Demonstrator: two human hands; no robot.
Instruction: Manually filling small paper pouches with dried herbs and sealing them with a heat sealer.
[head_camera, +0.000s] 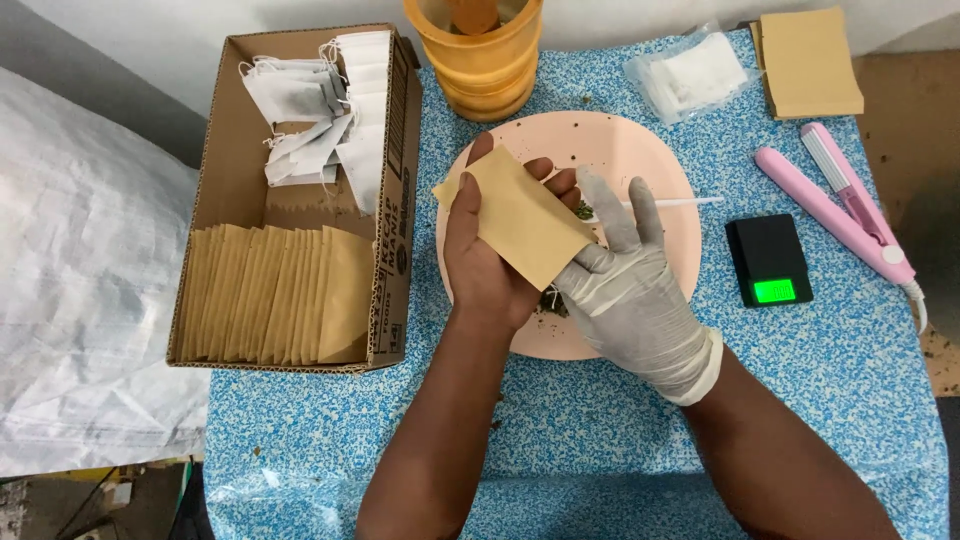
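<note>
Bare left hand (487, 262) gripping a tan envelope (520, 217) over the pink plate (640, 150), gloved right hand (625, 290) pinching its lower edge (fingers half spread). Beyond on the blue worktop (600, 420): box (300, 200), orange jar (485, 55), scale (768, 260).

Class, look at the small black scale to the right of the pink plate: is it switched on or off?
On: the scale shows a lit green display.

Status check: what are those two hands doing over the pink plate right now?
Left hand holds tan paper envelope. Gloved right hand grips its edge. Both over pink plate; nothing in the way.
</note>
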